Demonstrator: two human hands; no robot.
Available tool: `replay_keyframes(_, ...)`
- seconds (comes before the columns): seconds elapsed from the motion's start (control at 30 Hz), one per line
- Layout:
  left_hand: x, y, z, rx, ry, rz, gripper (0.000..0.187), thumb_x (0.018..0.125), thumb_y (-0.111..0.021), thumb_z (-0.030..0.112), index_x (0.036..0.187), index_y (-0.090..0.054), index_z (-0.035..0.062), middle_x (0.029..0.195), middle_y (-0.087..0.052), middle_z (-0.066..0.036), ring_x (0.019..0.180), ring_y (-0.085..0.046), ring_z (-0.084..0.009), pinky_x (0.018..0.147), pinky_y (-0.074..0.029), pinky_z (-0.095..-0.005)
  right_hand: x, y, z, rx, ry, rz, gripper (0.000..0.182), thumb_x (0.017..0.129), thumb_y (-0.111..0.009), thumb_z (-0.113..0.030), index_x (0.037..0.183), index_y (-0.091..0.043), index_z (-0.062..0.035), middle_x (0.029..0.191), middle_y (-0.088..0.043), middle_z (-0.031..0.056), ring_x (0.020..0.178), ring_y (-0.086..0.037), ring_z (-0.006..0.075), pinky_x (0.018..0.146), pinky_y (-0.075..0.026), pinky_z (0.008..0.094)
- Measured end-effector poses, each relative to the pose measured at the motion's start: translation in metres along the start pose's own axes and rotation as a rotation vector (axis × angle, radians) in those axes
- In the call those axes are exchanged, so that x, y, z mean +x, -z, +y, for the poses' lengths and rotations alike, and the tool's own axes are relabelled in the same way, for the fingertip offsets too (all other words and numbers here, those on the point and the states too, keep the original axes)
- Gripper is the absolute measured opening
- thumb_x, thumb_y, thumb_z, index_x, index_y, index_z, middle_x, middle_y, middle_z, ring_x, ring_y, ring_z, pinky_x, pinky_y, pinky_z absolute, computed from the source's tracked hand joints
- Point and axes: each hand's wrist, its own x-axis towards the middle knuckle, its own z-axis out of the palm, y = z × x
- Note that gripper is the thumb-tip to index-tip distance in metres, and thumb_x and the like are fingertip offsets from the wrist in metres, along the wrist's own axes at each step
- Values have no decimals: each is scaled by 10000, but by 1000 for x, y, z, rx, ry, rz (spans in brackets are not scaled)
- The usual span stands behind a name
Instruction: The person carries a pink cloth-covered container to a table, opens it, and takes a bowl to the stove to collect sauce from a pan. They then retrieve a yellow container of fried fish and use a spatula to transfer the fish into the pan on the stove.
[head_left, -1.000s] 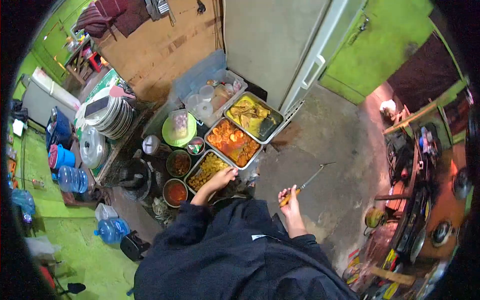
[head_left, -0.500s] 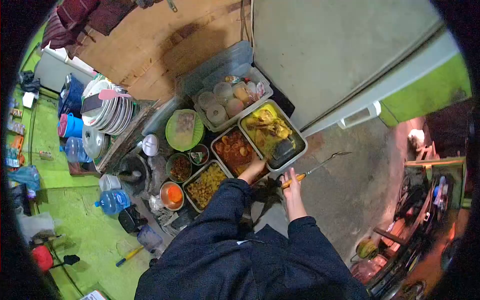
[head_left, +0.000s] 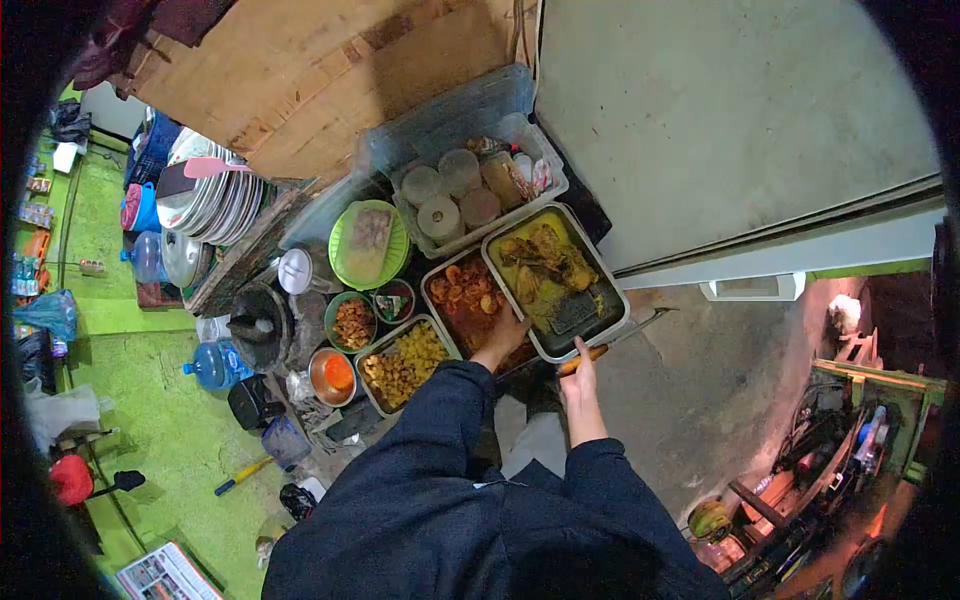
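A rectangular metal tray (head_left: 622, 325) of yellow curry with meat pieces lies in front of me, its left side overlapping a tray of red stew (head_left: 463, 291). My left hand (head_left: 505, 340) grips the curry tray's near-left edge, fingertips partly hidden. At the near-right corner, my right hand (head_left: 578, 382) has its fingers round the wooden handle of a long metal spatula (head_left: 597, 354) and its thumb at the rim. The spatula's shaft runs along the tray's right side. A tray of diced yellow food (head_left: 405, 365) stands to the left of my left hand.
Behind the trays is a clear plastic box (head_left: 480, 195) of containers. To the left are a green plate (head_left: 343, 272), small bowls (head_left: 352, 323), a stone mortar (head_left: 262, 325) and stacked plates (head_left: 225, 205). A pale cabinet door (head_left: 740, 130) stands at the right.
My right hand has come up to the curry tray's near corner with the spatula, whose shaft now lies closer along the tray. The left hand stays at the tray's left edge. The view has shifted.
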Motion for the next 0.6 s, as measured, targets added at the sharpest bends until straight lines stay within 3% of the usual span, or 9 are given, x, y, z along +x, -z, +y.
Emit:
replay_keyframes(0.13, -8, -8, -16, -43, -23, -16, 635, 900, -594, 156, 1408, -259, -23, 1320, -483, -221, 1174, -520, -316, 965, -421, -378, -5, 20, 2, -1, 34, -50, 465, 794, -711, -106, 1210, -507, -66, 1085, -629, 68, 928, -635, 229, 786, -534, 370)
replay_keyframes(0.23, -5, -26, -68, -125, -67, -79, 655, 872, -644, 151, 1392, -281, -15, 1303, -500, -199, 1227, -477, -288, 1010, -393, -374, -30, 41, 3, 12, 41, -14, 471, 779, -693, -87, 1207, -495, -73, 1026, -623, 53, 881, -634, 221, 739, -543, 340)
replay_keyframes(0.27, -13, -31, -72, -67, -141, -82, 592, 881, -634, 159, 1348, -318, -21, 1256, -530, -174, 1162, -522, -254, 966, -431, -349, -46, 42, 2, 24, 81, -11, 462, 782, -686, -89, 1201, -492, -90, 1037, -622, 49, 872, -634, 212, 669, -547, 324)
replay_keyframes(0.33, -46, -34, -50, -84, -74, -155, 587, 890, -621, 156, 1354, -307, -17, 1207, -565, -153, 1067, -580, -222, 901, -472, -327, -70, 62, -3, -15, 39, 48, 462, 780, -684, -90, 1200, -491, -96, 1055, -617, 52, 882, -631, 214, 675, -547, 335)
replay_keyframes(0.4, -90, -34, 1, -198, 52, -227, 568, 889, -589, 81, 1368, -295, -1, 1123, -618, -124, 979, -623, -184, 834, -496, -310, -86, 91, -1, 17, 37, 41, 472, 782, -668, -75, 1219, -489, -93, 1085, -611, 64, 930, -628, 229, 762, -546, 377)
replay_keyframes(0.47, -96, -60, -46, -386, -39, -272, 546, 892, -574, 40, 1367, -305, 31, 1088, -629, -85, 935, -623, -141, 777, -495, -276, -105, 118, 1, 80, 22, 58, 478, 781, -662, -63, 1226, -489, -88, 1098, -608, 74, 953, -625, 237, 792, -540, 393)
replay_keyframes(0.6, -131, -72, -37, -395, 54, -413, 511, 903, -602, 81, 1333, -330, 42, 1014, -629, -62, 846, -600, -115, 717, -488, -260, -146, 140, -4, 84, 77, 134, 462, 780, -635, -32, 1221, -497, -62, 1123, -601, 96, 991, -618, 268, 837, -535, 414)
